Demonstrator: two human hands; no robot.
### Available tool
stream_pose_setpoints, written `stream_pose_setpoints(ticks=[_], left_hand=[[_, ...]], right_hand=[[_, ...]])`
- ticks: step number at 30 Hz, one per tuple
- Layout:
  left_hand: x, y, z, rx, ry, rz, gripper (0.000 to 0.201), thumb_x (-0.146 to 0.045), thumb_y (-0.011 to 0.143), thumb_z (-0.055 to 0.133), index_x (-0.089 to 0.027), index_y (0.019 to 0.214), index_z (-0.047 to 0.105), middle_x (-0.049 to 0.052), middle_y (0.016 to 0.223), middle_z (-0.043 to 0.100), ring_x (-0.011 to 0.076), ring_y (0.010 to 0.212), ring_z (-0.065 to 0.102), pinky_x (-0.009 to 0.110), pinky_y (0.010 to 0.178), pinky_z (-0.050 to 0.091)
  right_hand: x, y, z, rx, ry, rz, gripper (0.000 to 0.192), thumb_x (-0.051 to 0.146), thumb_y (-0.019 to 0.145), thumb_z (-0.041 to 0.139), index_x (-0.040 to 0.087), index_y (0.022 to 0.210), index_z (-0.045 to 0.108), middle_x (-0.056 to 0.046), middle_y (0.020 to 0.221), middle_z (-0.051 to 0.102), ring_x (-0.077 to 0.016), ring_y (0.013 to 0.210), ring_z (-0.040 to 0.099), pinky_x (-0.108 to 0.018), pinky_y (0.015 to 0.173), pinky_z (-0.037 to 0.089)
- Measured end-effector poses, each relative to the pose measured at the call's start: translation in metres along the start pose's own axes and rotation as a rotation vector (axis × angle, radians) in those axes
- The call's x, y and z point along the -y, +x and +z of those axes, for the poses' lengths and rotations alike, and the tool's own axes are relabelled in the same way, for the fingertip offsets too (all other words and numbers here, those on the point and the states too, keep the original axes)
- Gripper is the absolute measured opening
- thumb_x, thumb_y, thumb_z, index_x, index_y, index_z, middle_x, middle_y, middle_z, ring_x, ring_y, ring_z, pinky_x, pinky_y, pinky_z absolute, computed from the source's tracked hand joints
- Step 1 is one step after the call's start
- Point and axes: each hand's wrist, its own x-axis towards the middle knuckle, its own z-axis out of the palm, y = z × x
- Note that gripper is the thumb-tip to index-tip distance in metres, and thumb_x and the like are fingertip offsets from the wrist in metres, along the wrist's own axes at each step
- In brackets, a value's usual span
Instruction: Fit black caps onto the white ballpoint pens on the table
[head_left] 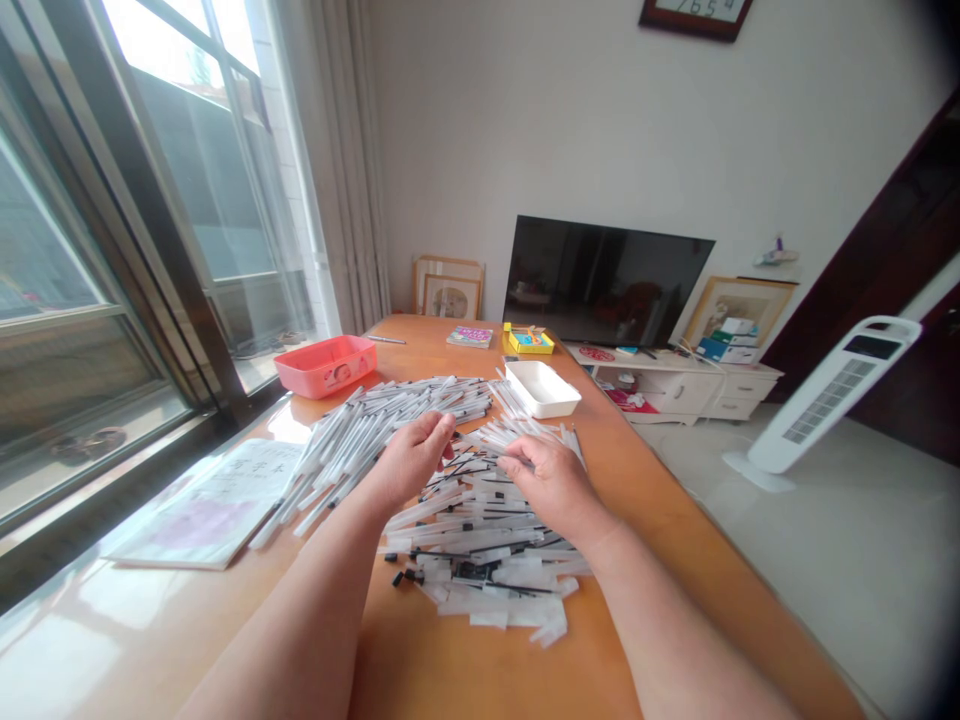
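My left hand point(416, 460) hovers over the middle of the piles with its fingers curled in and the thumb against them. Anything inside its grip is hidden. My right hand point(551, 485) is closed in a pinch to the right, above the loose parts; I cannot make out what it holds. Between and below the hands lies a heap of translucent strips and tubes point(487, 540), mixed with thin black sticks and small black caps point(397, 578). White pens with dark ends point(349, 435) are piled to the left. More white tubes point(517, 430) lie just beyond my right hand.
A red plastic box point(326, 368) and a white tray point(551, 392) stand beyond the piles. A paper booklet point(202, 510) lies at left by the window. Farther back are a small book point(469, 337) and a yellow box point(531, 342). The table edge runs along the right.
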Motion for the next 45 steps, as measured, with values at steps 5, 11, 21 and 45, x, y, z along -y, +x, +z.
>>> stream_pose_setpoints(ticks=[5,11,21,45], left_hand=[[0.000,0.000,0.001,0.028,0.011,0.058,0.041,-0.059,0.094,0.051,-0.021,0.078,0.054,-0.003,0.065,0.057,0.0135,0.059,0.051,0.026,0.057,0.038],[-0.001,0.001,0.001,-0.037,0.055,-0.039,0.059,-0.068,0.096,0.035,-0.021,0.064,0.051,-0.001,0.054,0.052,0.0143,0.052,0.048,0.028,0.056,0.038],[0.007,0.002,0.005,0.000,0.005,0.010,0.051,-0.065,0.093,0.046,-0.020,0.069,0.053,-0.003,0.058,0.053,0.0127,0.054,0.047,0.026,0.054,0.036],[0.008,0.002,-0.003,-0.029,0.130,-0.077,0.036,-0.055,0.085,0.061,-0.020,0.079,0.066,0.001,0.072,0.067,0.0167,0.064,0.057,0.027,0.060,0.040]], right_hand=[[0.001,0.000,0.001,-0.019,-0.001,-0.010,0.008,0.031,0.091,0.068,0.024,0.087,0.069,-0.002,0.083,0.069,-0.0212,0.085,0.063,-0.031,0.078,0.047],[0.002,0.000,0.000,-0.015,0.008,-0.013,0.005,0.029,0.090,0.069,0.024,0.087,0.069,-0.002,0.085,0.071,-0.0213,0.085,0.063,-0.032,0.080,0.047],[0.001,0.000,-0.001,-0.001,-0.007,-0.016,0.008,0.030,0.091,0.068,0.024,0.089,0.071,-0.003,0.085,0.070,-0.0215,0.086,0.063,-0.031,0.079,0.046],[-0.006,0.003,-0.017,0.058,0.020,0.048,0.002,0.026,0.087,0.069,0.025,0.087,0.071,-0.002,0.089,0.073,-0.0213,0.087,0.066,-0.032,0.082,0.048]])
